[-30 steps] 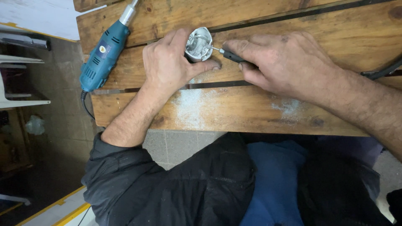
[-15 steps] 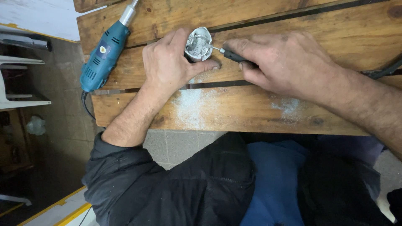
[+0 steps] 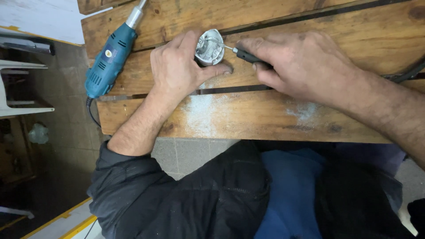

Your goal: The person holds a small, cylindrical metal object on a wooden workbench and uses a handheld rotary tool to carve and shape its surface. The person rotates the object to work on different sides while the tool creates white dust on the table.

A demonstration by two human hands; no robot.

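A small round white plastic part [image 3: 210, 50] with metal pieces inside lies on the wooden plank table [image 3: 248, 119]. My left hand [image 3: 179, 66] grips it between thumb and fingers, holding it against the wood. My right hand [image 3: 301, 66] is shut on a black-handled screwdriver [image 3: 248, 56], whose thin metal tip reaches into the white part from the right. Most of the screwdriver handle is hidden under my fingers.
A blue corded rotary tool [image 3: 111, 57] lies on the table's left end, its metal nose pointing away. A black cable [image 3: 409, 73] runs off at the right edge. Pale dust patches [image 3: 201, 116] mark the near plank. White furniture [image 3: 22, 88] stands on the tiled floor at left.
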